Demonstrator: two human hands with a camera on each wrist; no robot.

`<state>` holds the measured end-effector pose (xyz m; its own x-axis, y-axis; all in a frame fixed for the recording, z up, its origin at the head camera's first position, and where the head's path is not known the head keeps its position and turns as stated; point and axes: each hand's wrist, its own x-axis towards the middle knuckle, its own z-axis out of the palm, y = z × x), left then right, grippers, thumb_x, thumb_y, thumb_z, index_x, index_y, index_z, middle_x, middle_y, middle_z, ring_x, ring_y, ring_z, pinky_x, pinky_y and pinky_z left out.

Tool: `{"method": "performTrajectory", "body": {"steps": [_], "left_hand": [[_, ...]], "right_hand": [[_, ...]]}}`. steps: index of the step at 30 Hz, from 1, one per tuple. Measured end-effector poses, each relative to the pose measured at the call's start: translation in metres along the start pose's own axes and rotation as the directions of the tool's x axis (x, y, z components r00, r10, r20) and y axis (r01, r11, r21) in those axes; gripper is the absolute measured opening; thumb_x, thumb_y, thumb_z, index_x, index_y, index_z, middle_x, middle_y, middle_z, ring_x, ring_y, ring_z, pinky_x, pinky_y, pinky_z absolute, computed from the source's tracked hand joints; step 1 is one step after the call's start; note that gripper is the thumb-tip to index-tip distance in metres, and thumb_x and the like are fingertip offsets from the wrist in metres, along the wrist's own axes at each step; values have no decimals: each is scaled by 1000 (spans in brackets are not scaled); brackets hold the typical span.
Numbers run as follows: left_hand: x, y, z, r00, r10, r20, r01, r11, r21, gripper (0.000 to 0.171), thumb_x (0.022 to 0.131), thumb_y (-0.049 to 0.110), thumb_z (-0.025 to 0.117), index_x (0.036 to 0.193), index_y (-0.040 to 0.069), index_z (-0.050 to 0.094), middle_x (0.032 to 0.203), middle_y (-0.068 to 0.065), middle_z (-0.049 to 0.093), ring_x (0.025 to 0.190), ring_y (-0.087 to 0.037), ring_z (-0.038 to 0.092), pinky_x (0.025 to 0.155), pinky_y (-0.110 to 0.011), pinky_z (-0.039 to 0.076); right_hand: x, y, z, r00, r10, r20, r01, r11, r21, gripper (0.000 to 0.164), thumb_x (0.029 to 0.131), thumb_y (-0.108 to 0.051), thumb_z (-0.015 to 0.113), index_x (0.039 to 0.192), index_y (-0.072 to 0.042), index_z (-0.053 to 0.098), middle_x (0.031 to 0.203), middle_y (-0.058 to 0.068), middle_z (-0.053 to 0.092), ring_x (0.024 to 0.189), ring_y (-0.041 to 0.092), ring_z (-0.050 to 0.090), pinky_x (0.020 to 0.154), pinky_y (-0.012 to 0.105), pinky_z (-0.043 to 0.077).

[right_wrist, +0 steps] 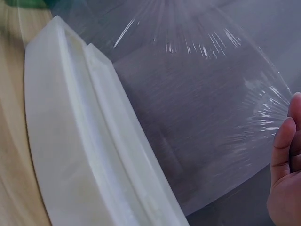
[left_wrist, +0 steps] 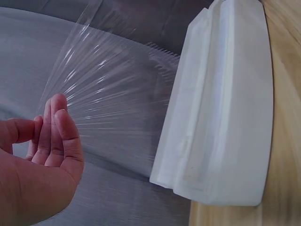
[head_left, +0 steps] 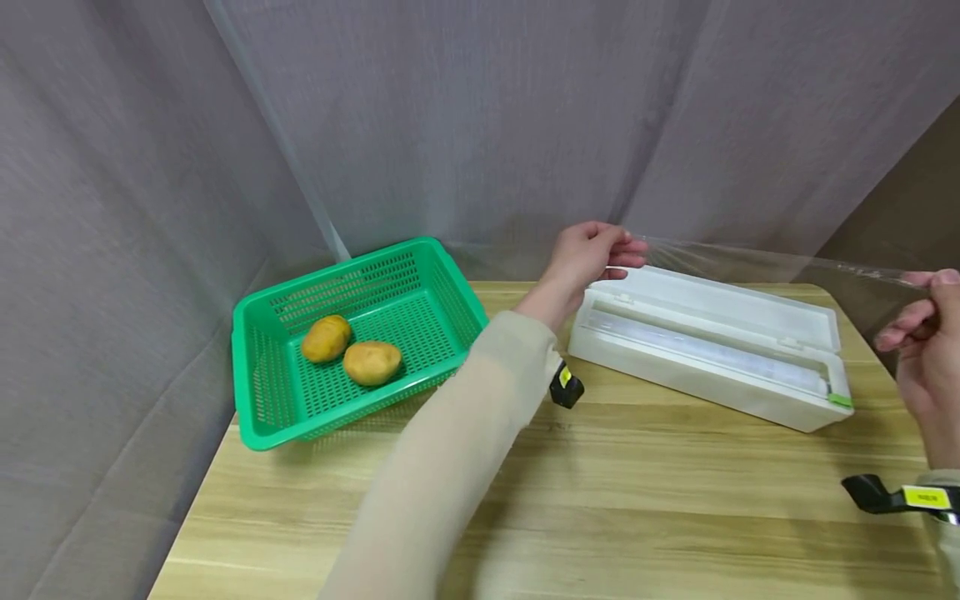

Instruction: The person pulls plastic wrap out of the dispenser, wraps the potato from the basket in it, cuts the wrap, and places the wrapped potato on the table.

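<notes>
Head view: we pinch a sheet of clear film [head_left: 765, 260] between both hands, the left hand [head_left: 596, 254] at one end and the right hand [head_left: 933, 333] at the other. It stretches above the open lid [head_left: 720, 304] of a white box [head_left: 690, 379], which sits on the counter [head_left: 600, 517] with a roll [head_left: 705, 350] inside. Left of it, a green basket [head_left: 242, 367] holds two potatoes [head_left: 372, 363].

Left wrist view: we see thumb and finger meeting, creases fanning from the grip.

Right wrist view: we note film gathered at the fingertips, box alongside.
</notes>
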<state>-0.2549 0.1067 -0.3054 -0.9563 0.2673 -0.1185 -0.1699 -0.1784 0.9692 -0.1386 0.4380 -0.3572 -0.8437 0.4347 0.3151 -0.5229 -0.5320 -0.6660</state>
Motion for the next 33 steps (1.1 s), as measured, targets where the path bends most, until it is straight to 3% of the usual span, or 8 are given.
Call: {"method": "performTrajectory", "body": {"steps": [7, 14, 18, 22, 27, 30, 33], "left_hand": [[-3, 12, -3, 999, 34, 35, -34, 999, -1, 17, 110, 10, 58, 97, 5, 69, 94, -8, 81, 79, -17, 77, 65, -22, 57], [-5, 25, -5, 997, 43, 67, -44, 999, 7, 17, 111, 12, 57, 99, 6, 69, 94, -7, 81, 78, -15, 76, 63, -21, 56], [-6, 32, -7, 997, 43, 71, -44, 999, 14, 17, 111, 12, 57, 99, 6, 68, 95, -7, 81, 79, -16, 77, 64, -22, 56], [-7, 38, -8, 996, 44, 75, -46, 999, 27, 17, 111, 13, 58, 101, 6, 69, 95, -6, 81, 79, -15, 77, 67, -25, 58], [-10, 44, -9, 995, 51, 82, -55, 998, 41, 16, 111, 14, 58, 103, 6, 70, 94, -4, 81, 80, -15, 77, 67, -24, 58], [-12, 46, -12, 994, 60, 87, -64, 997, 38, 16, 111, 13, 58, 103, 6, 70, 95, -5, 81, 80, -16, 77, 67, -23, 58], [-16, 48, -16, 993, 69, 97, -73, 996, 43, 16, 111, 13, 58, 103, 5, 70, 95, -5, 81, 80, -15, 77, 68, -24, 59]], "right_hand": [[7, -5, -5, 997, 10, 72, -20, 989, 143, 34, 117, -3, 30, 112, 15, 58, 59, 20, 63, 40, 26, 63, 38, 28, 50], [11, -8, -6, 989, -53, 137, 28, 983, 179, 27, 114, 3, 35, 122, 18, 55, 61, 24, 64, 41, 29, 64, 44, 31, 54], [10, -9, -6, 968, -59, 243, -25, 944, 329, 26, 110, 8, 36, 128, 23, 48, 69, 32, 64, 49, 39, 67, 51, 39, 59], [6, -12, -2, 944, -80, 320, -57, 915, 399, 30, 108, 12, 33, 133, 26, 42, 77, 38, 63, 58, 46, 69, 58, 46, 61], [11, -15, -14, 926, -107, 363, -3, 957, 289, 35, 110, 10, 31, 142, 23, 39, 83, 33, 64, 65, 40, 71, 64, 39, 61], [17, -13, -23, 912, -124, 390, 61, 983, 171, 36, 110, 11, 30, 142, 20, 44, 81, 24, 63, 64, 27, 69, 60, 26, 56], [10, -10, -9, 900, -169, 401, 114, 981, 157, 20, 102, 14, 39, 110, 19, 57, 75, 17, 64, 61, 18, 61, 60, 14, 38]]}}
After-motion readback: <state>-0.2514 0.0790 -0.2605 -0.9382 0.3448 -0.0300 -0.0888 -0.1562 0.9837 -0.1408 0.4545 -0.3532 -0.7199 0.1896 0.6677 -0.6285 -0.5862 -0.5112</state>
